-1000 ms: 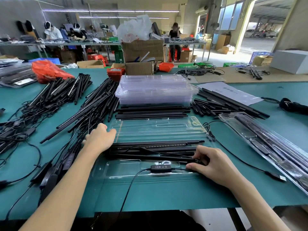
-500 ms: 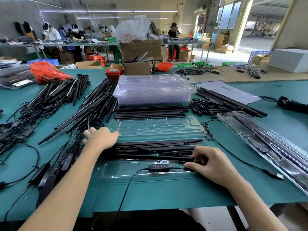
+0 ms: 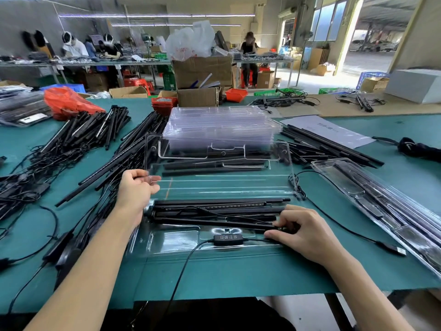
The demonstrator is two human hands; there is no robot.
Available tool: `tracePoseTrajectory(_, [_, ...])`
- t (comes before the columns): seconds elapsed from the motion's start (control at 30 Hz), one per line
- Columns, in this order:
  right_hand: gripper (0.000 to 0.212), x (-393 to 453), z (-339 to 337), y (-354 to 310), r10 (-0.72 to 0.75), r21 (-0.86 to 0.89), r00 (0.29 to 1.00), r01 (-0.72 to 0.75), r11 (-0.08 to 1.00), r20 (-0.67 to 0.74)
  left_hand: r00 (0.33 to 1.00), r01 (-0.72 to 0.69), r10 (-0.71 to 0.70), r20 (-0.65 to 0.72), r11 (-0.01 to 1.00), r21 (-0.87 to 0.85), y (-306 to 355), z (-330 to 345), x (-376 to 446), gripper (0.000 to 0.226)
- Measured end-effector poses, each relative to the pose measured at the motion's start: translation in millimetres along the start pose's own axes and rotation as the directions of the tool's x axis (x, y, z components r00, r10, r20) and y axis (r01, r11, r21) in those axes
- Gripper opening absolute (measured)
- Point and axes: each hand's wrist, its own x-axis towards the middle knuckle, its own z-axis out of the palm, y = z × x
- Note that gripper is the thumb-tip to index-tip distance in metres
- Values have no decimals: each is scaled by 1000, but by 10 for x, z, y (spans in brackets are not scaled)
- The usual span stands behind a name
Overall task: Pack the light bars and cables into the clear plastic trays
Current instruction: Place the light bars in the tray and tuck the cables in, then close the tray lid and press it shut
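Note:
A clear plastic tray (image 3: pixel 171 242) lies open in front of me on the green table. Black light bars (image 3: pixel 214 209) lie along its middle channel, and a black inline controller (image 3: pixel 228 237) with its cable sits in the near compartment. The tray's hinged clear lid (image 3: pixel 219 177) stands tilted up off the table. My left hand (image 3: pixel 136 189) pinches the lid's left edge. My right hand (image 3: pixel 303 231) holds the right ends of the bars and the cable down with curled fingers. The cable runs right to a USB plug (image 3: pixel 391 249).
A stack of empty clear trays (image 3: pixel 222 125) stands behind. Loose light bars and cables (image 3: pixel 78 149) are piled on the left, with more bars (image 3: pixel 329 146) at the right. A packed, closed tray (image 3: pixel 381 204) lies at the right. Cardboard boxes (image 3: pixel 200 72) stand at the table's far edge.
My left hand has taken the lid's left edge and lifted it from flat on the table to tilted up. The right hand has stayed on the bar ends.

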Motion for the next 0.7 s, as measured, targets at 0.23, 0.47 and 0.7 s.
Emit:
tracePoseTrajectory(0.23, [42,53,-20,-16,47,37,998,-48,998,40,992,33,8,123,946,-323,146,-126,-121,55])
tracePoseTrajectory(0.47, [42,95,-29,16,57,10,996,-58,998,64,951,156,-1,310,866,-476,439,-325,-17,63])
tracePoseTrajectory(0.7, [43,202,-64,25,69,-25,993,-67,997,99,831,86,-89,549,996,30,642,-547,49,40])
